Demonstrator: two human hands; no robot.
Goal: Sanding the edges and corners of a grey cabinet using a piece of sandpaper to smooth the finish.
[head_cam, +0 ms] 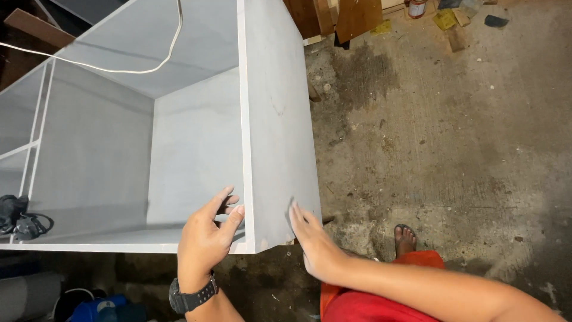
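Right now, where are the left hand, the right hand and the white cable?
left hand (205,235), head view, back of the hand
right hand (313,241), head view, back of the hand
white cable (119,70), head view, sagging mid-length over the grey cabinet's panel

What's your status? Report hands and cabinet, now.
Left hand open at the grey cabinet corner edge. Right hand flat on its outer side. White cable draped inside.

You stood on a stained concrete floor. A grey cabinet rested directly on it. Beyond the cabinet's far right corner, wood boards leaned or lay on the floor, with a small can and wood scraps farther right. Just right of the cabinet's near corner, your sandalled foot was planted on the floor.
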